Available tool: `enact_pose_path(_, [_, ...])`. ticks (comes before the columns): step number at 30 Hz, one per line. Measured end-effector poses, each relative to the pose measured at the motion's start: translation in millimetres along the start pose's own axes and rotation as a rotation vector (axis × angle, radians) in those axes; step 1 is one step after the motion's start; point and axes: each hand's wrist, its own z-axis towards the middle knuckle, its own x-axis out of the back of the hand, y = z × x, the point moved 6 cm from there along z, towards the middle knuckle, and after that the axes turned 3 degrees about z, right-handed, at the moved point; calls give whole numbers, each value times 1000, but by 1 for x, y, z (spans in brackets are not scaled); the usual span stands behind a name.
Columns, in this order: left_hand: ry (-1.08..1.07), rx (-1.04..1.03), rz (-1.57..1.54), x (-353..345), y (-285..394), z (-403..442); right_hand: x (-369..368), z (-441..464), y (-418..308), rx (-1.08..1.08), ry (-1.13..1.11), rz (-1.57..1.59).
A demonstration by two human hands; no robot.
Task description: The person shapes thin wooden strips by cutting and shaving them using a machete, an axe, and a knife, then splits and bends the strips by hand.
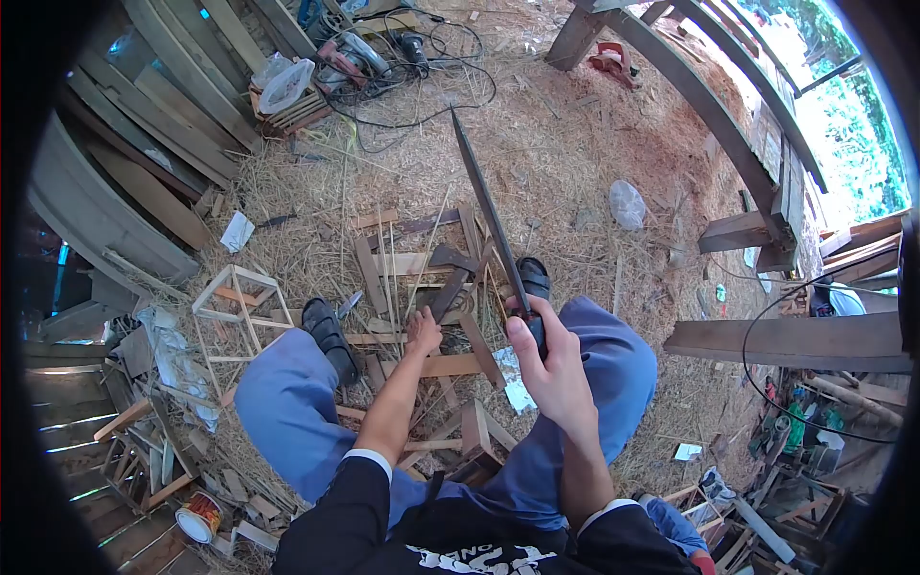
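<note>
My right hand (551, 359) is wrapped round the dark handle of a long, narrow blade (489, 213), which points up and away from me. Between my knees, my left hand (423, 333) reaches down to the lower end of a hatchet (455, 278) lying over wood pieces; its fingers are partly hidden, and whether they grip it is unclear. Short boards and sticks, among them a flat plank (446, 366), lie on the straw around my sandals.
A small wooden frame (240, 302) stands left of my left knee. Power tools (350, 59) with tangled cables lie at the top. Large curved timbers (709, 115) rise at the right, and a thick beam (795, 342) juts in. A tin can (198, 517) sits lower left.
</note>
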Motion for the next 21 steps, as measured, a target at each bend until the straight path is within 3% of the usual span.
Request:
enact_pose_path(3, [49,1,-179,-13,6,7,1,-4,-3,-8,10,3])
enact_pose_path(4, [106,-23,-142,4,17,-5,2,-7,-5,-13,16,7])
enact_pose_path(7, [0,35,-31,60,42,-44,1,-13,-5,-35,38,102])
enact_pose_path(12, [218,3,95,79,7,-50,6,-20,-6,-7,40,55])
enact_pose_path(16, [3,80,-24,115,-29,-73,8,-26,4,54,74,13])
enact_pose_path(19, [-347,153,-1056,117,-35,-105,11,-34,5,95,82,-16])
enact_pose_path(21, [-261,115,-1253,155,-10,-163,13,-39,6,104,88,-75])
